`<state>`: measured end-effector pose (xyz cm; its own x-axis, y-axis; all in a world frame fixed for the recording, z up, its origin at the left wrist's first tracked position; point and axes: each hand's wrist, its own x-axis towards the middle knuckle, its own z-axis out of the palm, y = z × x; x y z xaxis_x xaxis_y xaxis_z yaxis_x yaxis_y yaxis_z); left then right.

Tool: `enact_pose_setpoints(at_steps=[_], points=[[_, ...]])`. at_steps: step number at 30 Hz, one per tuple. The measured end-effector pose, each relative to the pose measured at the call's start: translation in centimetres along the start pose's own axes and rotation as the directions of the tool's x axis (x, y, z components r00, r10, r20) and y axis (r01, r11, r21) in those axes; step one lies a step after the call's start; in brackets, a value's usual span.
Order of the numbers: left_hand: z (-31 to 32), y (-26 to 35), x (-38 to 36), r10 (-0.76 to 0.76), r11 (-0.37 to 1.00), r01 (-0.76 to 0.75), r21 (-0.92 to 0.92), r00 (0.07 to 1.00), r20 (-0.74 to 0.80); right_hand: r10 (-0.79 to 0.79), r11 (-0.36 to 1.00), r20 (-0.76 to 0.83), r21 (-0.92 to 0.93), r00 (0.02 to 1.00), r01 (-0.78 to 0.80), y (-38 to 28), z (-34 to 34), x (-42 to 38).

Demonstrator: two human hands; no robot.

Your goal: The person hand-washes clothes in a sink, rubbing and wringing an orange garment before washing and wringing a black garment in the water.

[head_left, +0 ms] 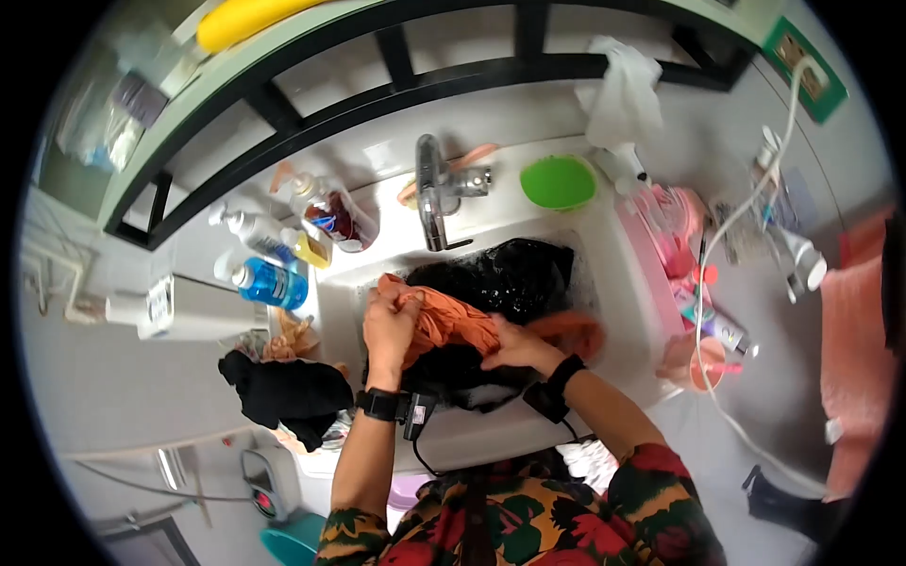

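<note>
An orange cloth garment is bunched between my two hands over the white sink. My left hand grips its left end, fingers closed around the fabric. On the other side, my right hand is closed on the cloth near its middle, and more orange fabric trails off to the right into the water. Beneath and behind it lies wet black clothing in soapy water. Above the basin stands a chrome faucet.
Left of the basin are a blue bottle, a pump bottle and a black cloth. A green dish sits on the back ledge. At the right are a pink cup and a hanging white cable.
</note>
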<state>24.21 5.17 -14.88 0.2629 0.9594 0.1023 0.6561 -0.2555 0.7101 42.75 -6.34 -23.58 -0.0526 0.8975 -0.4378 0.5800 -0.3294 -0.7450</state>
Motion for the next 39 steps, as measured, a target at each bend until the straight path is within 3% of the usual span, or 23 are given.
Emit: enact_pose_setpoints(at_steps=[1,2,4,8,11,12,14,18,19,21,23,24,26,27,28,29,30,32,33,34,36,37,39], points=[[-1.1,1.4,0.2,0.021,0.998,-0.025,-0.064,0.998,-0.056,0.017,0.990,0.071,-0.141,0.997,-0.006,-1.0,-0.2,-0.6],[-2.1,2.5,0.3,0.080,0.994,-0.088,-0.060,0.990,-0.113,0.015,0.992,0.057,-0.122,0.998,-0.008,-1.0,-0.3,-0.5],[-3.5,3.0,0.2,0.007,0.990,-0.027,-0.138,0.990,-0.142,0.157,0.906,0.113,-0.412,0.981,-0.098,-0.9,-0.8,-0.1],[-1.8,-2.7,-0.7,0.020,0.960,-0.047,-0.278,0.995,-0.100,0.103,0.854,-0.022,-0.511,0.994,-0.100,-0.8,-2.2,-0.6],[0.4,-5.3,-2.8,-0.199,0.945,0.219,-0.244,0.975,0.101,-0.037,0.912,-0.247,-0.405,0.968,-0.068,-4.5,-4.9,-2.1],[0.6,-5.0,-3.4,-0.199,0.944,0.217,-0.248,0.975,0.097,-0.102,0.931,-0.304,-0.365,0.947,-0.017,-5.6,-5.8,-2.3],[0.9,-4.0,-4.7,-0.349,0.723,0.436,-0.536,0.900,0.261,-0.225,0.958,-0.415,-0.261,0.882,0.121,-8.4,-7.7,-3.4],[0.9,-2.9,-5.7,-0.341,0.660,0.526,-0.537,0.846,0.409,-0.440,0.897,-0.480,-0.272,0.759,0.348,-14.0,-11.2,-6.4],[1.0,-3.1,-5.8,-0.291,0.598,0.504,-0.623,0.861,0.417,-0.443,0.895,-0.481,-0.276,0.756,0.349,-14.7,-11.6,-7.0],[0.5,-2.0,-6.3,-0.346,0.558,0.558,-0.614,0.829,0.439,-0.418,0.877,-0.496,0.000,0.761,0.481,-15.7,-12.1,-7.8],[-0.1,-1.0,-6.7,-0.332,0.519,0.577,-0.630,0.816,0.474,-0.443,0.851,-0.508,0.019,0.738,0.524,-13.9,-11.3,-6.5],[0.0,-0.9,-6.8,-0.475,0.499,0.666,-0.554,0.745,0.468,-0.457,0.828,-0.524,0.044,0.719,0.559,-12.1,-10.6,-5.3],[0.2,-0.7,-7.2,-0.556,0.336,0.706,-0.624,0.683,0.473,-0.442,0.815,-0.607,0.035,0.661,0.578,-7.5,-7.6,-2.7],[-0.1,-0.3,-7.4,-0.555,0.337,0.704,-0.626,0.685,0.472,-0.311,0.848,-0.524,0.224,0.793,0.481,-5.4,-6.3,-1.9],[-0.8,0.6,-7.6,-0.525,0.246,0.731,-0.636,0.652,0.547,-0.182,0.849,-0.406,0.394,0.896,0.351,-5.7,-5.8,-2.3],[-1.0,1.0,-7.6,-0.487,0.149,0.755,-0.639,0.618,0.617,-0.136,0.826,-0.389,0.464,0.911,0.321,-5.9,-5.3,-2.9],[-0.9,1.1,-7.6,-0.489,0.140,0.755,-0.641,0.615,0.618,-0.135,0.830,-0.382,0.461,0.914,0.315,-7.2,-5.5,-3.7],[-0.8,1.5,-7.7,-0.418,-0.069,0.793,-0.605,0.528,0.739,-0.219,0.717,-0.395,0.555,0.892,0.422,-9.8,-6.4,-5.2],[-0.1,1.2,-7.6,-0.344,-0.168,0.785,-0.597,0.521,0.782,-0.265,0.752,-0.432,0.467,0.862,0.465,-12.0,-7.3,-6.3],[-0.3,1.8,-7.5,-0.330,-0.176,0.783,-0.597,0.524,0.785,-0.266,0.761,-0.433,0.453,0.861,0.463,-14.2,-7.9,-7.5],[-1.2,3.5,-6.9,-0.047,-0.240,0.806,-0.542,0.548,0.835,-0.326,0.733,-0.423,0.452,0.846,0.509,-18.4,-8.8,-10.2],[-0.8,3.2,-6.7,0.024,-0.185,0.789,-0.586,0.600,0.800,-0.314,0.700,-0.387,0.522,0.867,0.487,-20.4,-9.3,-11.6],[-1.9,5.6,-6.2,0.099,-0.246,0.759,-0.603,0.639,0.763,-0.350,0.659,-0.419,0.526,0.838,0.538,-23.0,-9.9,-13.5]])
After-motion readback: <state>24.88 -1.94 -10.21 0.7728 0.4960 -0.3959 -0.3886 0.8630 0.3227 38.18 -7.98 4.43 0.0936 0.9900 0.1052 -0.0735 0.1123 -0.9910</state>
